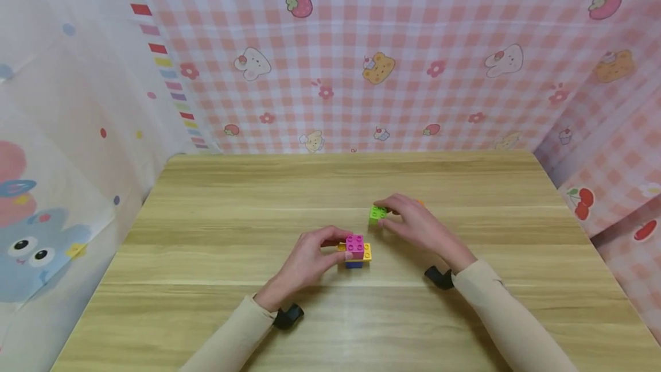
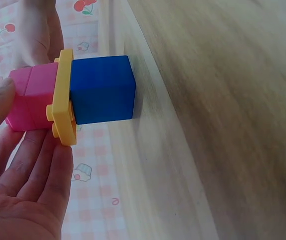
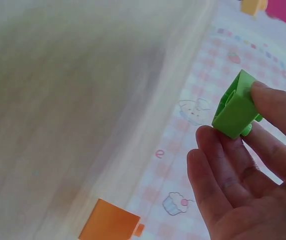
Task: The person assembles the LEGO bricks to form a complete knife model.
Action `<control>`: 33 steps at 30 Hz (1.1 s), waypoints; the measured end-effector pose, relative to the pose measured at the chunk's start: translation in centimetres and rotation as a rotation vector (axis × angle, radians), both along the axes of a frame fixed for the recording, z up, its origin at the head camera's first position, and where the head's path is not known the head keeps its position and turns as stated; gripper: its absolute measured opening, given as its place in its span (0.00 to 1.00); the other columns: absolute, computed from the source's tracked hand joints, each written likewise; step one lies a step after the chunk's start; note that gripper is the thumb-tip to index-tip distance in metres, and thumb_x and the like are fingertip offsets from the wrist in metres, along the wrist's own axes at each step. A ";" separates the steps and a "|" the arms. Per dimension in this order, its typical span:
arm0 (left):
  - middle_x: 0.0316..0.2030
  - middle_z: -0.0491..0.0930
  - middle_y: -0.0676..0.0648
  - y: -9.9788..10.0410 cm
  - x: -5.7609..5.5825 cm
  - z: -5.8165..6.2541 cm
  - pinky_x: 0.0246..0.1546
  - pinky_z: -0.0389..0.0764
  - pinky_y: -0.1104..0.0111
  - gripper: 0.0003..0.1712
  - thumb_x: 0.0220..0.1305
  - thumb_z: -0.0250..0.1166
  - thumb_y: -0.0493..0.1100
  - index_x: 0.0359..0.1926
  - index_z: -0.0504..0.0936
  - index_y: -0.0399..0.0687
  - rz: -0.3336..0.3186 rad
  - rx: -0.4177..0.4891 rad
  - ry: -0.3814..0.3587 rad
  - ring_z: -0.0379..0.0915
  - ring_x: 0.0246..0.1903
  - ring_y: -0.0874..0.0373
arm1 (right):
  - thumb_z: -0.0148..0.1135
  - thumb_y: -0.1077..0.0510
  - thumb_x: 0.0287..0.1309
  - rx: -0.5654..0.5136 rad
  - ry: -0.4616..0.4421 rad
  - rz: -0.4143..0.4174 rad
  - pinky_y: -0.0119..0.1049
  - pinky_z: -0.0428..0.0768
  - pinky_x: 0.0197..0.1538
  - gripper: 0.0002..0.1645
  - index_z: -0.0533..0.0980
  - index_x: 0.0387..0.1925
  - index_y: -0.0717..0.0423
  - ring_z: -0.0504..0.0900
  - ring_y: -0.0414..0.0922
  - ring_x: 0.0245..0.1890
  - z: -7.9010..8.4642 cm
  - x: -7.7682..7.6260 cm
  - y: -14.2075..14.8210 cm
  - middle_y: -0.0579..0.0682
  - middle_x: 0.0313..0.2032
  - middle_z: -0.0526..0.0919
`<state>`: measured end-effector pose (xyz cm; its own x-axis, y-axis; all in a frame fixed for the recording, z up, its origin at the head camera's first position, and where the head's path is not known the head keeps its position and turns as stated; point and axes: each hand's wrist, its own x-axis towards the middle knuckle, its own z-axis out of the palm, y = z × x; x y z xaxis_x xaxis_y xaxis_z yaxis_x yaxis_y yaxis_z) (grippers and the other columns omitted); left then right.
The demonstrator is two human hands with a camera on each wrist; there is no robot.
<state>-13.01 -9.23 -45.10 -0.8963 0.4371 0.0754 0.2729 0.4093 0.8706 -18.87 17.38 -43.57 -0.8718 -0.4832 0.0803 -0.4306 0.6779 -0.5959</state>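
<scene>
My left hand (image 1: 311,254) grips a small stack of toy building bricks at its upper part, thumb on one side and fingers on the other. Two pink bricks (image 2: 33,95) sit on top, a flat yellow plate (image 2: 63,100) juts out beneath them, and a blue brick (image 2: 103,90) forms the bottom, right at the tabletop. Farther back and to the right, my right hand (image 1: 410,220) pinches a green brick (image 3: 236,107) between thumb and fingers. In the right wrist view the green brick is tilted, its hollow underside showing and its studs toward the hand.
An orange brick (image 3: 110,221) rests on the wooden table (image 1: 232,200), mostly hidden behind the right hand in the head view. A pink checked cloth (image 1: 351,27) hangs behind the table's back edge, and a patterned white cloth (image 1: 62,102) hangs at the left.
</scene>
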 end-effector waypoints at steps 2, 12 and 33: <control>0.53 0.86 0.47 0.0 0.0 0.0 0.60 0.81 0.54 0.16 0.68 0.71 0.38 0.56 0.84 0.44 0.000 0.006 -0.001 0.82 0.56 0.49 | 0.66 0.55 0.71 -0.008 0.015 0.003 0.52 0.82 0.58 0.24 0.77 0.64 0.60 0.81 0.52 0.54 0.2 0.3 0.0 0.55 0.56 0.83; 0.52 0.86 0.46 0.1 0.1 -0.2 0.60 0.81 0.54 0.15 0.68 0.71 0.38 0.54 0.84 0.44 0.009 0.036 0.001 0.82 0.55 0.48 | 0.67 0.53 0.70 -0.057 0.050 0.005 0.53 0.81 0.59 0.24 0.79 0.63 0.57 0.81 0.52 0.54 1.1 1.8 -0.1 0.52 0.56 0.83; 0.52 0.86 0.46 0.0 0.1 -0.3 0.60 0.81 0.54 0.16 0.68 0.72 0.38 0.55 0.84 0.43 0.016 0.063 -0.003 0.82 0.55 0.48 | 0.69 0.53 0.69 -0.128 0.115 0.064 0.55 0.81 0.57 0.23 0.79 0.62 0.55 0.82 0.53 0.54 2.9 3.9 -1.1 0.50 0.57 0.83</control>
<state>-12.91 -9.24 -45.42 -0.9033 0.4172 0.0995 0.2640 0.3579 0.8957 -14.94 16.28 -40.71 -0.8211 -0.5166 0.2425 -0.5408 0.5686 -0.6198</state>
